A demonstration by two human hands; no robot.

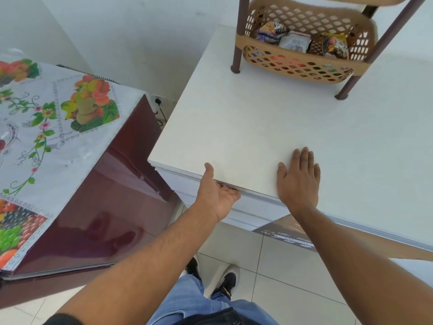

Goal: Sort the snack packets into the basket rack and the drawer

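A tan plastic basket rack (297,66) on brown poles stands at the far right of the white countertop (257,118). Several snack packets (295,41) lie in its lower basket. My left hand (216,195) is at the counter's front edge, thumb on top and fingers curled under the lip, on the top of the white drawer front (248,211). The drawer looks closed or nearly so. Flat on the countertop near the front edge rests my right hand (298,181), fingers spread and holding nothing. No loose packet lies on the counter.
A maroon appliance (117,207) with a floral cover (46,127) stands close on the left. A wall socket (158,100) with a plugged cable sits between it and the counter. A brown box-like thing with a dark label (288,233) shows below the counter. My feet stand on a tiled floor.
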